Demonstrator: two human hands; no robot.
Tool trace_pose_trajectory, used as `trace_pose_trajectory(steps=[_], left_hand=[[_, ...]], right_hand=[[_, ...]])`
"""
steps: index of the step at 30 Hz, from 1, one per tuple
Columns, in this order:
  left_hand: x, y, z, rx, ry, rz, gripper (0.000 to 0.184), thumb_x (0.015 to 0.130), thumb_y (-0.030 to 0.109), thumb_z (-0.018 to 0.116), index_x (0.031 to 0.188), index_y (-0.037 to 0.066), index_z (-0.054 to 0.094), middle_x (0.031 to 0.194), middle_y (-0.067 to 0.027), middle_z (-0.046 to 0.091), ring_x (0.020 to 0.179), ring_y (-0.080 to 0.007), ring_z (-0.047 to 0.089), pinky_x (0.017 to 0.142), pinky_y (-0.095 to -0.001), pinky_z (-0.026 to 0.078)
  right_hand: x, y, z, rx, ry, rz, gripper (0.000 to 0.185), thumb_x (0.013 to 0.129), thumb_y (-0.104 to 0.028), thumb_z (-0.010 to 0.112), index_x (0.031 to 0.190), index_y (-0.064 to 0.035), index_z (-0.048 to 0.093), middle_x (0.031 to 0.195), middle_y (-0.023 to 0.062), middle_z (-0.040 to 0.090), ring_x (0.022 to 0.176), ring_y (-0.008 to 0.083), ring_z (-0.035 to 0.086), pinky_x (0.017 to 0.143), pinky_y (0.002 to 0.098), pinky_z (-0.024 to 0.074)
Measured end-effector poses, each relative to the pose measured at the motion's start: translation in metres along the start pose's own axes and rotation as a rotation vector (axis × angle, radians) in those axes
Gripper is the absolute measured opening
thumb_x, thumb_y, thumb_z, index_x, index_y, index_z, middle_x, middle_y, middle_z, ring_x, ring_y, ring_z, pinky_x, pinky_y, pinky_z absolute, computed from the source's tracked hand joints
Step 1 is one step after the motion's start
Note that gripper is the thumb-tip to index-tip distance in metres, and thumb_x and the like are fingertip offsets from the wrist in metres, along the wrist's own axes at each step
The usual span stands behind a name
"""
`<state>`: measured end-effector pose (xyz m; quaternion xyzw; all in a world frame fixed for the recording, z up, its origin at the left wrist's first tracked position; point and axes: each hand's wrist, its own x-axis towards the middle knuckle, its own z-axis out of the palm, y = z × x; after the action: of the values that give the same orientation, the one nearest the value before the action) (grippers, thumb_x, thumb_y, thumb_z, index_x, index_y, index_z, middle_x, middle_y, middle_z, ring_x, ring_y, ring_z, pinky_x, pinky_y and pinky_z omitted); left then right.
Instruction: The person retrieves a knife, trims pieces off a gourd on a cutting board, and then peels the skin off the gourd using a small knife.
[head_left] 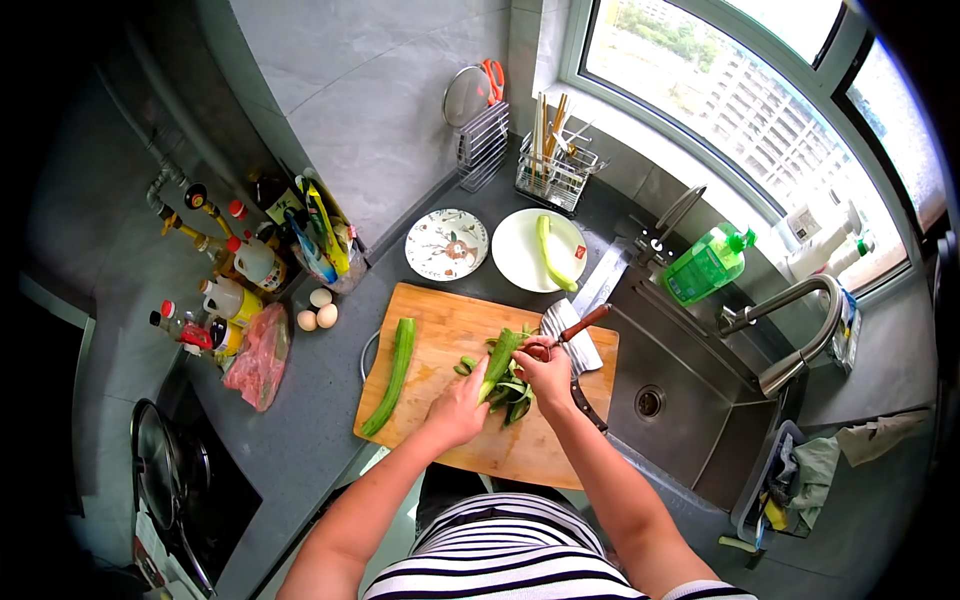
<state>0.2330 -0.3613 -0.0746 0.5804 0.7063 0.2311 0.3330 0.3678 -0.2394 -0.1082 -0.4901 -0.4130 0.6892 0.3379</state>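
Note:
My left hand (459,407) is wrapped round the lower, pale end of a partly peeled green gourd (503,354) over the wooden cutting board (465,320). At the gourd's upper right, my right hand (547,374) holds a peeler (538,348) with a reddish-brown handle against or close to it; the blade is mostly hidden. Green peelings (518,403) lie beneath and between the hands. A whole unpeeled gourd (393,385) rests on the board's left side. Right of my right hand are a dark-handled knife (588,406) and a wooden-handled tool (585,323).
A white plate (515,250) holds a peeled gourd, beside a patterned plate (447,262). The sink (665,345) adjoins the board's right side. Eggs (317,310), bottles and a pink bag (262,360) stand left. A pot (158,460) sits on the stove.

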Motion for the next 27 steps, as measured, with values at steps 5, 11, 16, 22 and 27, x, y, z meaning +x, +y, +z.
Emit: trace_pose_trajectory(steps=[5, 11, 16, 22, 27], left_hand=[[0.0, -0.017, 0.005, 0.011, 0.041, -0.027, 0.076, 0.083, 0.018, 0.059, 0.147, 0.01, 0.018, 0.115, -0.0278, 0.056, 0.099, -0.0448, 0.057, 0.084, -0.0506, 0.046], [0.009, -0.011, -0.006, -0.653, -0.104, -0.257, 0.063, 0.089, 0.016, 0.057, 0.143, 0.011, 0.024, 0.09, -0.0106, 0.06, 0.074, -0.0188, 0.06, 0.064, -0.0325, 0.052], [0.013, -0.003, -0.012, -1.073, -0.214, -0.267, 0.045, 0.092, 0.012, 0.054, 0.133, 0.012, 0.037, 0.079, -0.002, 0.054, 0.065, -0.0113, 0.054, 0.058, -0.0262, 0.049], [0.012, 0.006, -0.012, -1.02, -0.329, -0.181, 0.06, 0.09, 0.009, 0.056, 0.145, 0.012, 0.03, 0.082, -0.0014, 0.054, 0.066, -0.0099, 0.053, 0.062, -0.0251, 0.047], [0.005, -0.002, -0.017, -0.937, -0.373, -0.177, 0.07, 0.087, 0.007, 0.059, 0.148, 0.01, 0.024, 0.086, 0.0002, 0.055, 0.066, -0.0075, 0.049, 0.061, -0.0229, 0.043]], right_hand=[[0.007, 0.015, -0.011, -0.009, -0.042, -0.066, 0.021, 0.079, 0.002, 0.066, 0.094, -0.007, 0.055, 0.082, 0.0017, 0.061, 0.072, 0.0099, 0.058, 0.062, 0.0235, 0.0482], [0.002, 0.018, -0.014, -0.629, 0.008, -0.417, 0.017, 0.082, -0.011, 0.07, 0.093, -0.0044, 0.059, 0.085, 0.0004, 0.063, 0.078, 0.008, 0.058, 0.068, 0.0237, 0.0463], [-0.009, -0.012, -0.002, -0.081, -0.163, -0.313, 0.013, 0.084, -0.015, 0.069, 0.09, -0.0036, 0.065, 0.118, 0.0137, 0.056, 0.119, 0.0234, 0.049, 0.097, 0.0347, 0.038], [-0.019, -0.03, 0.014, -0.256, -0.317, -0.412, 0.016, 0.079, -0.017, 0.073, 0.089, -0.0048, 0.07, 0.146, 0.0202, 0.036, 0.136, 0.0261, 0.034, 0.107, 0.0373, 0.0271], [0.009, -0.035, 0.005, 0.146, -0.224, -0.161, 0.017, 0.087, -0.017, 0.068, 0.095, -0.0024, 0.065, 0.123, 0.0132, 0.059, 0.097, 0.0118, 0.058, 0.084, 0.0251, 0.0449]])
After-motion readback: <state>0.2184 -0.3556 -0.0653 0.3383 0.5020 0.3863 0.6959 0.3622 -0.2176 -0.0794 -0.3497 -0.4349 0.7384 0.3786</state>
